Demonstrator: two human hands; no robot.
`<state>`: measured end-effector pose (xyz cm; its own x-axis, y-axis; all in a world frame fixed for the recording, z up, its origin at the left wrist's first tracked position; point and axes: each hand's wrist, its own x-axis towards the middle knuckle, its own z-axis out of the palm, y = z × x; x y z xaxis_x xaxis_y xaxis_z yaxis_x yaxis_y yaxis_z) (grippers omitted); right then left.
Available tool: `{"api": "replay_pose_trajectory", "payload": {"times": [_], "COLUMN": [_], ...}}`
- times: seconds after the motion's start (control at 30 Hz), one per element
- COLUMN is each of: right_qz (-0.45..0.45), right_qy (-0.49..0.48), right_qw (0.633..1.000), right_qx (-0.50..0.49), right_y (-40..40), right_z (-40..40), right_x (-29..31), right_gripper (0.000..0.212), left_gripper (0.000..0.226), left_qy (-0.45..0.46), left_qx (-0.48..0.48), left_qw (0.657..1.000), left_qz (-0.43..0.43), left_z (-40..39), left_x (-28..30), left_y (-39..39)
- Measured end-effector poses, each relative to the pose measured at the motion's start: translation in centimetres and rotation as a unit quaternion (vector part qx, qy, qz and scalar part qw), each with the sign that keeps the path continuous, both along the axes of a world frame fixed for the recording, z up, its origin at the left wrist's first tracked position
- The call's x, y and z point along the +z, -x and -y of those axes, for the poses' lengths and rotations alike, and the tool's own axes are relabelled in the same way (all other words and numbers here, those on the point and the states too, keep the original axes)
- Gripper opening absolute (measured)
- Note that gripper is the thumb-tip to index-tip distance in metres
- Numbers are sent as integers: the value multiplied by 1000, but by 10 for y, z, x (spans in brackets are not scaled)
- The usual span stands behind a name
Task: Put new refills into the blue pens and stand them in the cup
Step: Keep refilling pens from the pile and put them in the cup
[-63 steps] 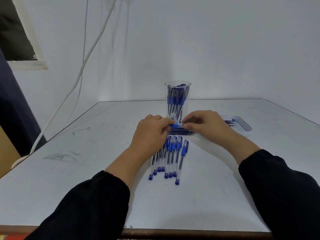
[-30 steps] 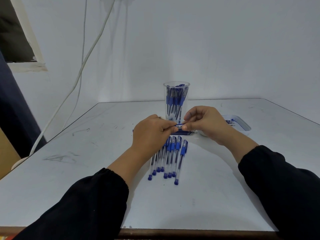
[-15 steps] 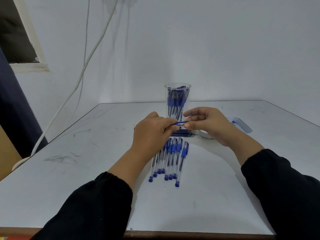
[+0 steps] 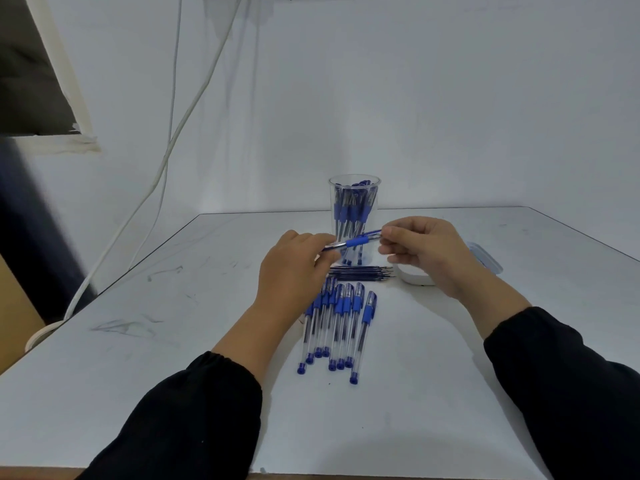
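Gripping one pen (image 4: 353, 242), left hand (image 4: 294, 268), right hand (image 4: 424, 251) seemingly pinching

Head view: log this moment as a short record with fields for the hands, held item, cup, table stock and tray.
left hand: grips one end of the held pen
right hand: pinches its other end
held pen: lifted before the cup
cup: upright, holds pens
loose pens: row on table
refills: bundle behind row
tray: behind right hand

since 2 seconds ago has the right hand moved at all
Yes. The right hand has lifted off the table and now pinches the end of a pen in front of the cup, above the loose refills.
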<state>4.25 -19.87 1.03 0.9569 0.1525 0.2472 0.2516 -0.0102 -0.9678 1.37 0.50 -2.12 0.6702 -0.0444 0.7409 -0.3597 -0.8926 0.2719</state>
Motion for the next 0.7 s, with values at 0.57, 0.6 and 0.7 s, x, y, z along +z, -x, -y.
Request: {"api": "replay_pose_trajectory", "payload": {"times": [0.57, 0.6, 0.7], "right_qz": [212, 220, 224], "right_qy": [5, 38, 107], "right_qw": [942, 940, 939], "right_qx": [-261, -259, -240], "right_y": [-57, -61, -72], "right_z": [-2, -6, -21], "right_x": [73, 74, 75], "right_gripper": [7, 7, 11], "left_gripper": [82, 77, 74], "left_qy": [216, 224, 236], "left_qx": [-46, -48, -45], "left_qw": [957, 955, 953], "left_qz": [-188, -186, -184], "left_z": [33, 35, 39], "left_x": [36, 35, 33], "left_y": [-72, -75, -80]}}
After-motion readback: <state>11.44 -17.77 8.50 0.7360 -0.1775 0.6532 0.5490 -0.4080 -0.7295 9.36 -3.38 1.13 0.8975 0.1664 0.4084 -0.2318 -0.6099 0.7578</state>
